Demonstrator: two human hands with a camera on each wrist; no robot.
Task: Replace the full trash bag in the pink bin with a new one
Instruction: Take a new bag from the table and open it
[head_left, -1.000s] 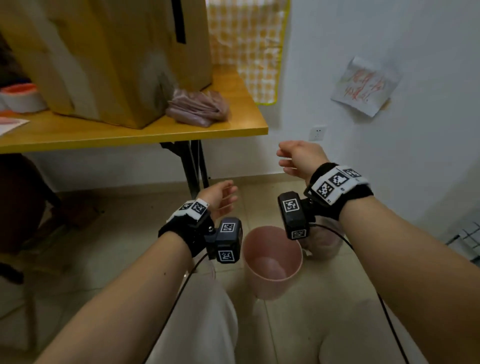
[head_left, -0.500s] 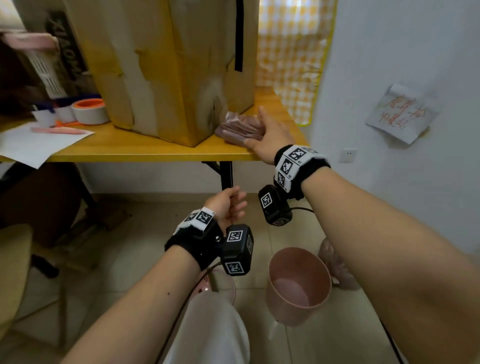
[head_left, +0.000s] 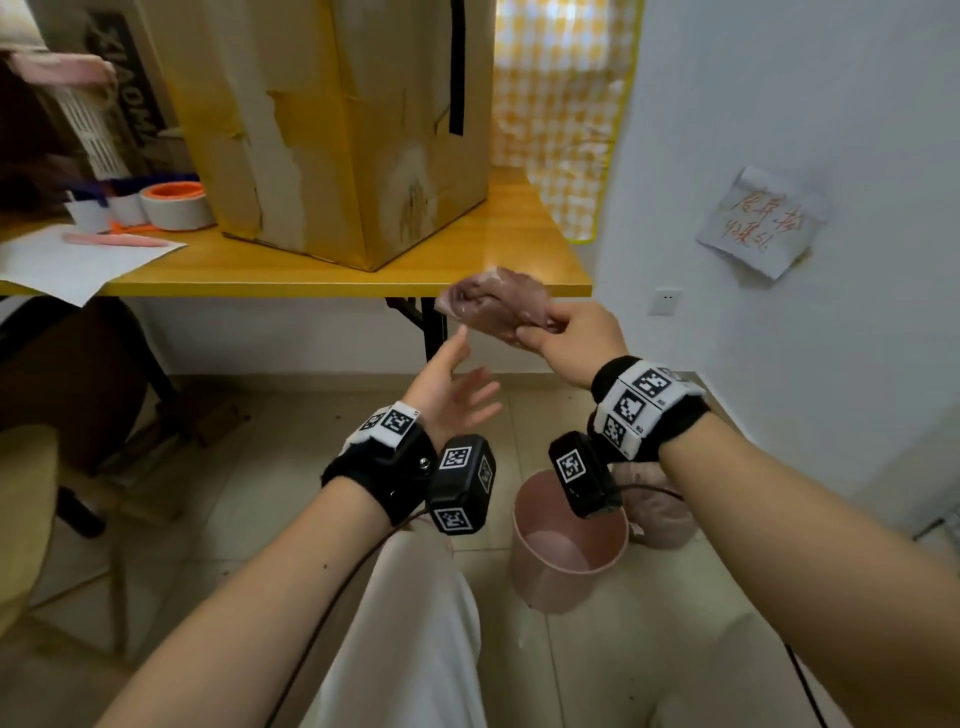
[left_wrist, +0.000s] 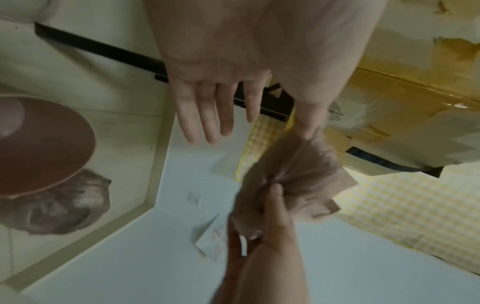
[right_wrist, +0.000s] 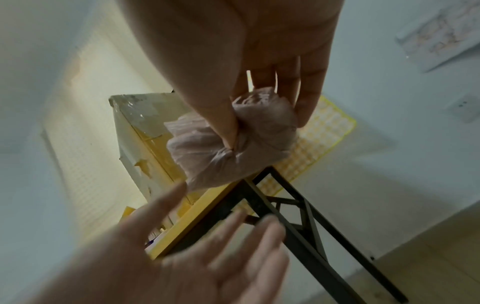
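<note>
My right hand pinches a folded new pink trash bag in the air just below the yellow table's front right corner; thumb and fingers close on the bag, and the bag shows in the left wrist view too. My left hand is open, palm up, fingers spread, just below and left of the bag, not touching it. The pink bin stands unlined on the floor. The full tied bag sits behind it to the right, by the wall.
A yellow table carries a large cardboard box, tape rolls and a sheet of paper. Black table legs stand just left of the hands. A white wall with a socket is on the right. A chair sits at left.
My right hand has lifted the folded bag off the table corner and drawn it down towards me. My left hand has risen and opened under it.
</note>
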